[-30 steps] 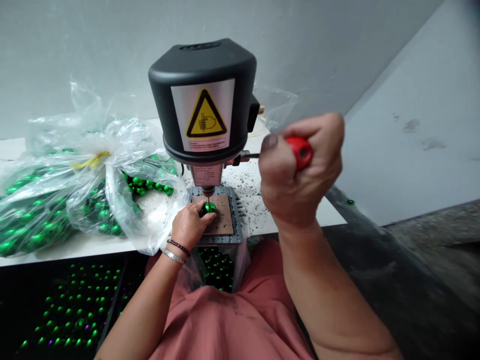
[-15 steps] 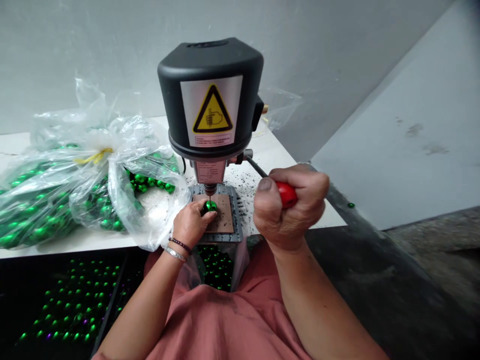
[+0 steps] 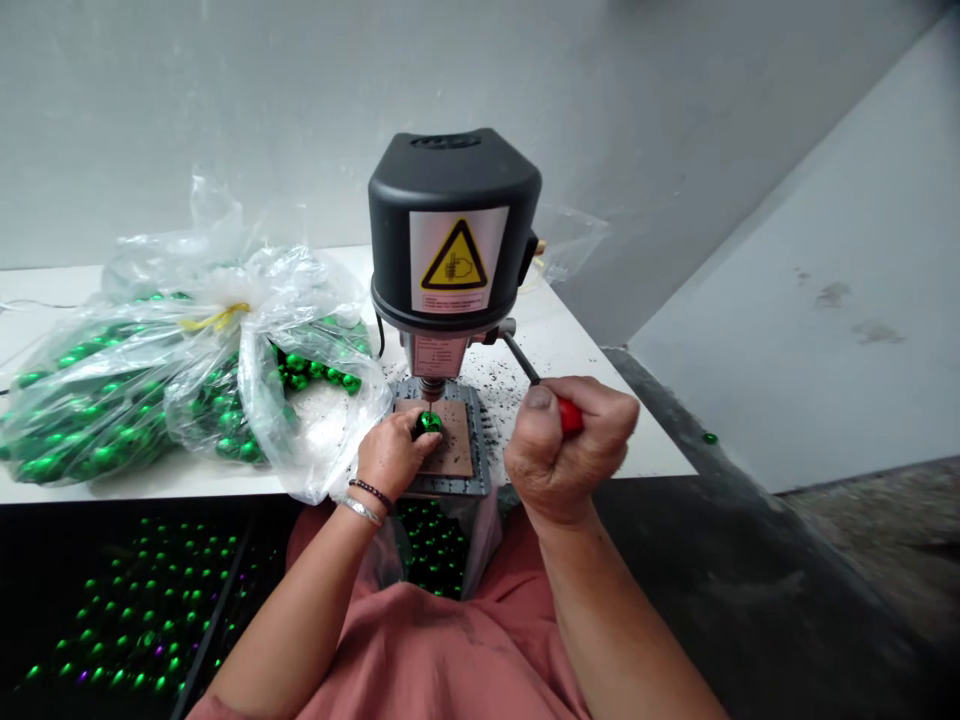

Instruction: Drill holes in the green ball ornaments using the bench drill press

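Nearest, on the near side of the drill (image 3: 454, 185) and below its base (image 3: 480, 440), lie lower balls (image 3: 431, 550), green and shiny. More green balls (image 3: 142, 615) lie in a dark area to the drill's near left; their container cannot be made out.

The left hand (image 3: 390, 455) is at the near left of the drill's bit (image 3: 430, 408). Its grip pinches a green ball (image 3: 431, 424) between thumb and fingers. The ball is on the board (image 3: 456, 458), directly beneath the bit, which appears to meet its top; depth of entry cannot be told. Right of the drill, the right hand's (image 3: 571, 445) grip is closed around the red knob (image 3: 572, 417) of the lever (image 3: 522, 358).

Step in hand, as judged: drilling the ball. The next move calls for steady lever pressure, the ball held firm and the fingertips clear of the bit.

Chips (image 3: 495, 375) litter the tabletop (image 3: 660, 462) right of the drill. Left of it is a clear bag (image 3: 300, 465) of green balls with a yellow tie (image 3: 216, 318).

The drill's front label (image 3: 459, 262) shows a yellow warning triangle with a hand symbol; the print below is too small to read. The lower plate (image 3: 436, 357) and the marking on top are likewise illegible. No brand established.
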### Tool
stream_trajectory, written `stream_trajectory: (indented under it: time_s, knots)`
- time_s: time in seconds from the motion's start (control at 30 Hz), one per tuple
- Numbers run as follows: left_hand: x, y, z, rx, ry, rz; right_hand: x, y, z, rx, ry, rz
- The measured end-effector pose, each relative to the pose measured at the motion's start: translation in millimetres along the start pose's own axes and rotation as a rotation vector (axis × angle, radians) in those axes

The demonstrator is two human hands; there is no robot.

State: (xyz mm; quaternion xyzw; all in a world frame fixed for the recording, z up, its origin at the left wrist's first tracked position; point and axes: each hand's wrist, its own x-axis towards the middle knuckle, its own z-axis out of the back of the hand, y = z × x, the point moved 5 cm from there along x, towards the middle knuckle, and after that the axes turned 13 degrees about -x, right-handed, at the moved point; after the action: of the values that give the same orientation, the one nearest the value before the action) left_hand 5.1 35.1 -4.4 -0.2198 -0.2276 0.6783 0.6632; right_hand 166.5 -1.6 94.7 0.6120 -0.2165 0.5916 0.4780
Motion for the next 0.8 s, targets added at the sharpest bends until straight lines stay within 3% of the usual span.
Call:
stream_trajectory:
  time_s: [0.4,0.6,0.7,0.8]
  knots:
    - [0.2,1.9,-0.8,-0.035,-0.006,0.004,-24.5,-7.7,-8.3,0.106,0.066,-0.063]
    - [2.3,6.7,-2.9,-0.053,-0.026,0.016,27.2,2.5,-5.4,-0.008,-0.049,-0.089]
    - [-1.0,8.4,2.1,-0.143,-0.018,-0.01,56.4,6.3,-10.5,-0.037,-0.014,-0.144]
    - [-10.6,6.0,11.8,-0.263,0.093,-0.073,66.5,8.3,-13.5,-0.014,0.004,-0.173]
